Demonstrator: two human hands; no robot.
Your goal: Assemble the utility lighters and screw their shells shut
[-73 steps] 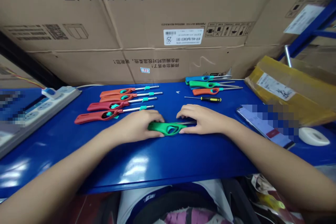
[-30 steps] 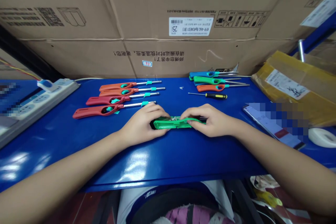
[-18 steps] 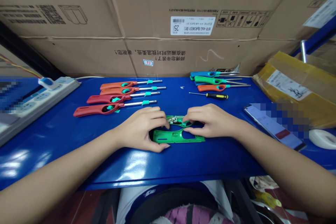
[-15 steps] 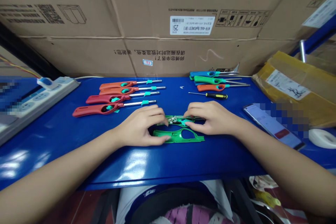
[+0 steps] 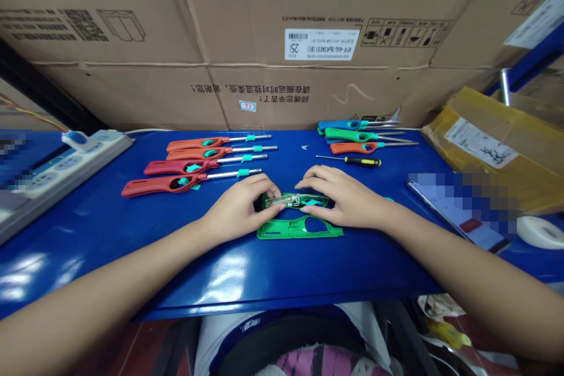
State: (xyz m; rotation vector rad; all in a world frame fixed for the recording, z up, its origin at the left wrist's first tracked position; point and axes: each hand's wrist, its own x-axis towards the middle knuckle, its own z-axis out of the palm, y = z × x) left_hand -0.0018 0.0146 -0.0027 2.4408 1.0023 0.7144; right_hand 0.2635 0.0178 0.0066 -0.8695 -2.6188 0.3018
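An opened green lighter (image 5: 291,200), long-nosed like the others, lies before me with its clear tank, white wires and teal trigger exposed. Its left end sits between the thumb and curled fingers of my left hand (image 5: 244,202), closed on it. My right hand (image 5: 346,198) straddles the trigger part, thumb on the near edge and fingers on the far side; its palm hides most of the nose. The loose green shell half (image 5: 286,229), with its finger-hole, lies just nearer to me on the blue table (image 5: 220,270), below both hands.
Several red and orange lighters (image 5: 189,167) lie in a row at left. Back right are blue, green and orange lighters (image 5: 352,147) and a screwdriver (image 5: 363,161). A phone (image 5: 456,211), yellow-taped parcel (image 5: 497,158) and power strip (image 5: 61,170) flank them. A cardboard box (image 5: 247,82) stands behind.
My left thumb has moved from the loose shell half up to the tank end of the opened lighter. My right fingers have shifted slightly left and spread wider, showing more of the tank and wires.
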